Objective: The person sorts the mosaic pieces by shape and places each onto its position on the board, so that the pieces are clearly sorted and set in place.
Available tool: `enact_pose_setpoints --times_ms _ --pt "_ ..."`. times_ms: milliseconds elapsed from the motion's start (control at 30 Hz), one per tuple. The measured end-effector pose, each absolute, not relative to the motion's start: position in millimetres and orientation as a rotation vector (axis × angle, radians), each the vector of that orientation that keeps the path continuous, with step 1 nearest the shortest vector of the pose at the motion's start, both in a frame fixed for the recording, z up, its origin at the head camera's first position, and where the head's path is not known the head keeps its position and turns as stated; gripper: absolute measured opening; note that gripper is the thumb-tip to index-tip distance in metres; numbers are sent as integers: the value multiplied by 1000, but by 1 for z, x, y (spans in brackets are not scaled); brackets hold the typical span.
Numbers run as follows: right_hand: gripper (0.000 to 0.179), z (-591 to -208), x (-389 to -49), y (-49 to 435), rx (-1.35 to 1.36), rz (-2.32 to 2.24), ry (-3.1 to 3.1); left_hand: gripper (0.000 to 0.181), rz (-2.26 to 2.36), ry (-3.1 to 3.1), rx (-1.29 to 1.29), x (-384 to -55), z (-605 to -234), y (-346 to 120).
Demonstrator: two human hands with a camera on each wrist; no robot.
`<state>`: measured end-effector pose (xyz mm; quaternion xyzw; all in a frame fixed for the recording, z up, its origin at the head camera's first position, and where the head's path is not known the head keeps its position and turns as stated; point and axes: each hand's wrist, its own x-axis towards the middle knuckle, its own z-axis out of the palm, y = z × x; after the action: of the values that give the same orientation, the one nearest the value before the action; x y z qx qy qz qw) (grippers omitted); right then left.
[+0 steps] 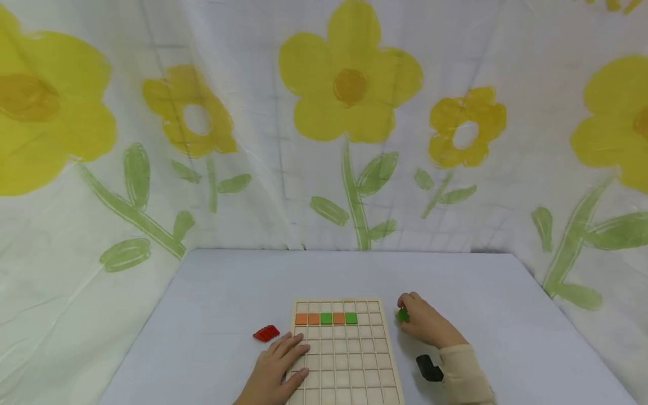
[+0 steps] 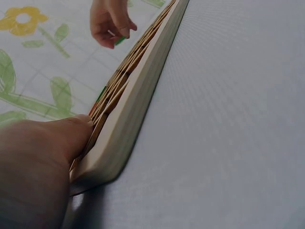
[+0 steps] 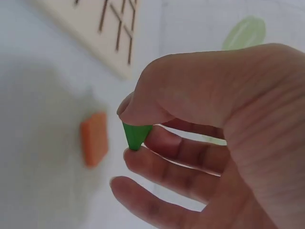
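Observation:
My right hand [image 1: 427, 322] is just right of a wooden grid board [image 1: 334, 363], above the table. It pinches a small green tile [image 3: 137, 137] between thumb and fingers, as the right wrist view shows close up. An orange tile [image 3: 94, 139] lies on the table close to those fingertips; the hand hides it in the head view. My left hand [image 1: 275, 368] rests with spread fingers on the board's left edge. Near the top of the board, one row holds orange tiles [image 1: 301, 319] and green tiles [image 1: 326, 319] side by side, starting from the left.
A small slanted row of red tiles [image 1: 266, 333] lies on the table left of the board. A dark object [image 1: 429, 368] shows beside the right sleeve [image 1: 464, 371]. Behind the white table [image 1: 228, 281] hangs a cloth [image 1: 253, 197] painted with yellow flowers.

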<state>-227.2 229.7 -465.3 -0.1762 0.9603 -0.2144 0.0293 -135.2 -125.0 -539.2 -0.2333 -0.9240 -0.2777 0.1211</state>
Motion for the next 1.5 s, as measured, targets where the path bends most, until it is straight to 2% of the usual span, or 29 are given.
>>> enact_pose_setpoints --times_ms 133,500,833,1500 --pt "31 -464 -232 219 -629 -668 2955 39 -802 -2653 -708 -135 -542 -125" --pt "26 -471 -245 185 -814 -756 2801 38 -759 -2618 -726 -135 -541 -126" --pt "29 -482 -244 172 -756 -770 2747 38 -769 -2648 -729 -135 -539 -126" --pt "25 -480 -244 164 -956 -666 2807 38 -762 -2677 -704 -134 -539 -126"
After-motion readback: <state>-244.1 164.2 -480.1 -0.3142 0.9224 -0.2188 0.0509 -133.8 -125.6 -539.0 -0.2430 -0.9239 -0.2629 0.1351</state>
